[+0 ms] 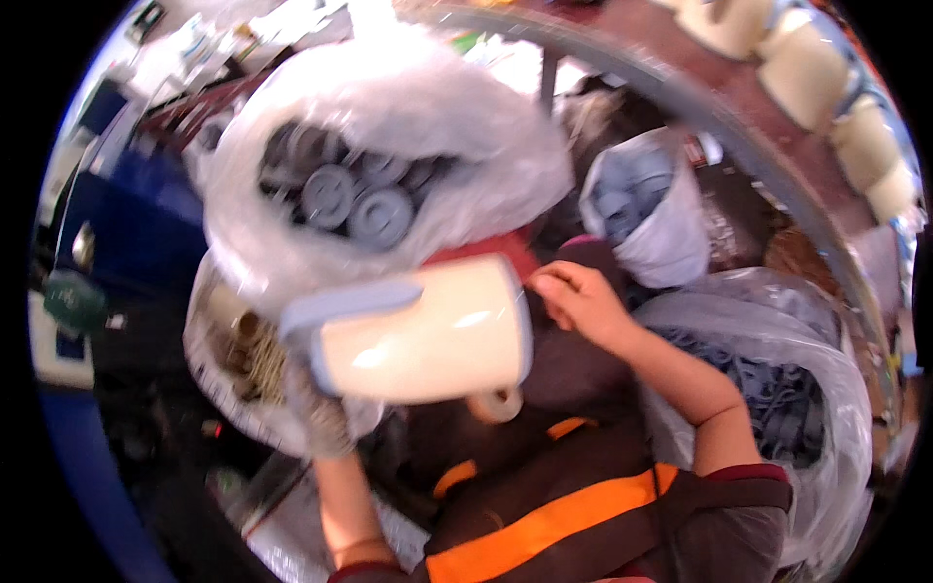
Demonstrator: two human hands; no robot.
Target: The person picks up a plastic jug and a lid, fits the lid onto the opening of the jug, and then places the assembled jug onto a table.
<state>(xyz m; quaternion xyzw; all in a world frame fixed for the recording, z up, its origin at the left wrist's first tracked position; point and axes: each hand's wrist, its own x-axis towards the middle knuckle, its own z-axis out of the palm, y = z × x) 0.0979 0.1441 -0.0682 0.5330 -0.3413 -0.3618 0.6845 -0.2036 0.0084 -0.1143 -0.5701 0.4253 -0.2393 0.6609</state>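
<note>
A cream-coloured jug [428, 335] with a grey-blue handle [355, 301] lies sideways in front of my body. Its end rim on the right is the same grey-blue. My left hand [326, 408], in a greyish glove, grips the jug at its left end; the jug hides most of those fingers. At the opposite rim is my bare right hand [583, 303], its fingers curled and thumb and forefinger together against or just beside the edge. Whether a small thing sits between those fingertips is too blurred to see. A pale roll-like ring [496, 404] shows below the jug.
A large clear plastic bag [466, 117] holds grey round parts [381, 216]. On the right stand a white bag [666, 248] of grey pieces and another bag [846, 428] of dark grey parts. Several cream jugs [802, 78] line the curved metal-edged bench [719, 107]. A blue cabinet [136, 219] stands left.
</note>
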